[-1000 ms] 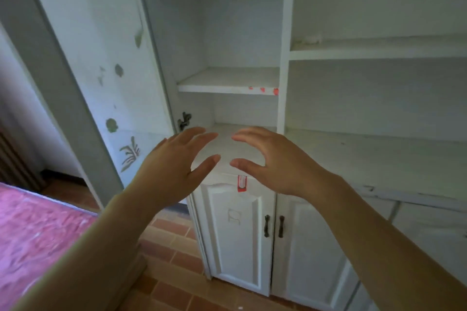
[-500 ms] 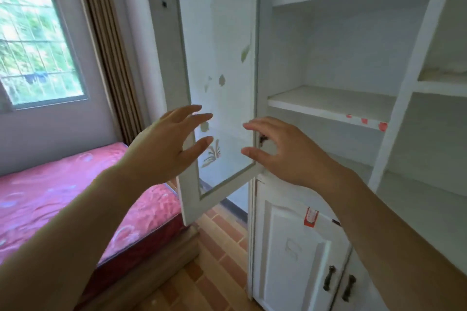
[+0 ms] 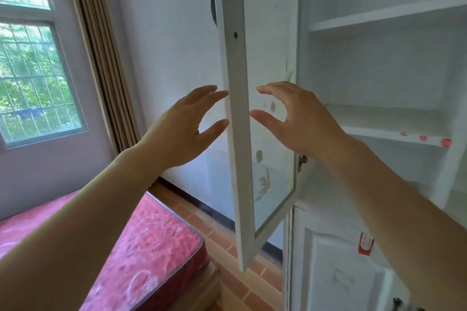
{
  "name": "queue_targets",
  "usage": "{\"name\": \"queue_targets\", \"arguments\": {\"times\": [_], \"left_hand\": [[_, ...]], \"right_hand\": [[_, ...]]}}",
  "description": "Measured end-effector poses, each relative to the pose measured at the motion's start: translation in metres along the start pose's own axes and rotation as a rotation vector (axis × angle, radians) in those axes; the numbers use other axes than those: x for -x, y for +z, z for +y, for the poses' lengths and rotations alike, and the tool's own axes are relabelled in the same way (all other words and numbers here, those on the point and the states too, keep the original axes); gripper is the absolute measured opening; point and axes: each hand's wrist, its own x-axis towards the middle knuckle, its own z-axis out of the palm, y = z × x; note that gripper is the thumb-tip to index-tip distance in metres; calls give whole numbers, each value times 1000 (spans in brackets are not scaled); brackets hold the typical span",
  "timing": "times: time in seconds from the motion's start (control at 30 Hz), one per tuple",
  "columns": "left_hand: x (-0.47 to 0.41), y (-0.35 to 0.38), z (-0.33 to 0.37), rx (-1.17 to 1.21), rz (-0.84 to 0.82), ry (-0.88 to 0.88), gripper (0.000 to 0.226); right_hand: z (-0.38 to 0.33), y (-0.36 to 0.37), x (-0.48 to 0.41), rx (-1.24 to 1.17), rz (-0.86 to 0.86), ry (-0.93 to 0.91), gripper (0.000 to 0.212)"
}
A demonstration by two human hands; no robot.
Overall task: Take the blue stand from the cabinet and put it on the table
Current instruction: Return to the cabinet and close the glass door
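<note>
While both arms reach forward and up, the left hand and the right hand hang in the air on the two sides of the open cabinet door, each with fingers spread and slightly curled, thumb apart from the others, holding nothing. The left fingertips are just beside the door's front edge; I cannot tell if they touch it. The right hand is on the inner side of the door, in front of its glass pane, which carries faded leaf marks.

Behind the right hand stands the white cabinet. Two of its shelves show, an upper one and a lower one with three red spots on its front edge, and both look bare; the blue stand is not visible anywhere. Below is one closed lower door with a red sticker near its top edge.

Beyond the left hand are one window, one brown curtain and one red mattress over a brick-tiled floor.
</note>
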Motion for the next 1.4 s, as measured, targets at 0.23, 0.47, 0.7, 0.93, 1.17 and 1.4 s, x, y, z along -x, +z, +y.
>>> {"name": "queue_targets", "arguments": {"times": [0.23, 0.47, 0.7, 0.93, 1.17, 1.4], "left_hand": [[-31, -1, -55, 118, 13, 110, 58], [-74, 13, -86, 206, 101, 143, 59], [-105, 31, -113, 274, 153, 153, 56], [-144, 56, -125, 448, 139, 330, 54], [-179, 80, -126, 604, 114, 630, 58], [-194, 93, -119, 812, 67, 828, 62]], "right_hand": [[-16, 24, -32, 112, 52, 71, 54], [-13, 27, -60, 127, 75, 77, 57], [1, 25, -79, 102, 103, 91, 60], [-9, 29, -88, 173, 188, 171, 66], [-40, 32, -82, 337, 290, 371, 68], [-84, 65, -88, 494, 396, 474, 64]]}}
